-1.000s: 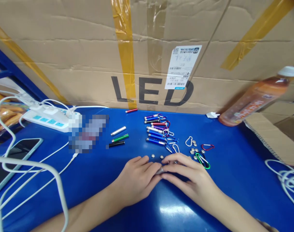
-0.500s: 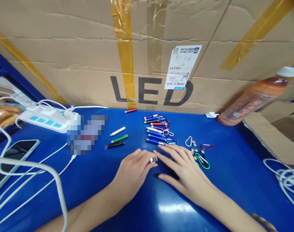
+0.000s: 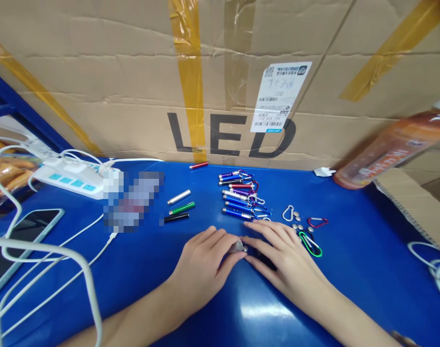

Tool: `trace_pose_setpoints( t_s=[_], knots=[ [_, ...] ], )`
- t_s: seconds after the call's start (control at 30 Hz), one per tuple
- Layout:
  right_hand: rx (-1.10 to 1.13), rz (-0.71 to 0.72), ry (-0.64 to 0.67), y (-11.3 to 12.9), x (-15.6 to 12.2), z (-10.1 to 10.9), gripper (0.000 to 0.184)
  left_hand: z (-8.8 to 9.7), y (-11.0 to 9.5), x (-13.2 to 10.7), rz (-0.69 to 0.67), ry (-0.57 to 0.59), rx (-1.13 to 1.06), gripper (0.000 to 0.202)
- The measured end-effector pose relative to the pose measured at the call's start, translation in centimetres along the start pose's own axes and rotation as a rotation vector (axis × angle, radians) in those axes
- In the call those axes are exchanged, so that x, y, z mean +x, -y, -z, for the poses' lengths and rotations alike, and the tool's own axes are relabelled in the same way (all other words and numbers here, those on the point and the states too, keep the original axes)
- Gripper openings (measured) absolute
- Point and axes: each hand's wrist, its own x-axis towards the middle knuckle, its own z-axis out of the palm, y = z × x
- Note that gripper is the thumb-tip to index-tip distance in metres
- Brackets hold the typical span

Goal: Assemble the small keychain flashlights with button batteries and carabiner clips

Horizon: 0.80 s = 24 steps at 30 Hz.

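My left hand (image 3: 208, 260) is closed around a short silver metal tube (image 3: 236, 246), its end turned toward my right hand. Thumb and index finger of my right hand (image 3: 286, 255) meet at that end, on a small shiny metal piece (image 3: 245, 249) too small to name surely. Several button cells (image 3: 298, 219) lie beyond the right hand, partly hidden by it. Around them rest a silver carabiner (image 3: 288, 213), a red carabiner (image 3: 317, 222) and a green carabiner (image 3: 310, 244). Past my fingertips lies a column of small penlights with carabiners (image 3: 237, 204).
Silver (image 3: 179, 196), green (image 3: 182, 208) and black tubes (image 3: 176, 217) lie left of the penlights; a red tube (image 3: 198, 166) is farther back. A large cardboard box (image 3: 133, 96) walls the back. Cables, a phone (image 3: 24, 241) and a power strip (image 3: 73, 178) occupy the left, a bottle (image 3: 389, 149) the right.
My right thumb and index finger have closed in on the tube's end, where they were apart before. The tube has turned toward the right hand. The view has shifted slightly.
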Motion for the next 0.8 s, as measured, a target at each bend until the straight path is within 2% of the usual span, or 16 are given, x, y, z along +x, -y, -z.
trace_pose_setpoints(
  t_s=[0.1,0.23,0.37,0.47,0.57,0.7,0.8],
  knots=[
    [-0.001,0.009,-0.027,0.1,-0.1,-0.2,0.021,-0.1,0.0,0.0,0.006,0.006,0.006,0.019],
    [0.107,-0.065,-0.063,0.1,-0.2,-0.4,0.015,0.2,-0.3,-0.1,0.017,0.073,-0.047,0.021],
    [0.218,-0.148,-0.047,-0.2,-0.1,-0.6,0.009,0.6,-0.8,-0.1,-0.007,0.113,-0.102,0.022],
    [0.23,-0.142,-0.038,-0.2,0.0,-0.6,0.007,0.8,-0.9,-0.2,-0.009,0.149,-0.098,0.028],
    [0.26,-0.157,-0.108,0.1,0.1,-0.3,0.008,0.6,-0.8,-0.3,0.018,0.16,-0.081,0.034],
    [0.508,-0.283,-0.226,0.9,0.3,0.3,0.009,0.2,-0.6,-0.4,0.03,0.187,-0.086,0.034],
    [0.674,-0.301,-0.268,1.3,0.4,0.5,0.007,0.1,-0.5,-0.4,0.038,0.22,-0.08,0.033]
  ],
)
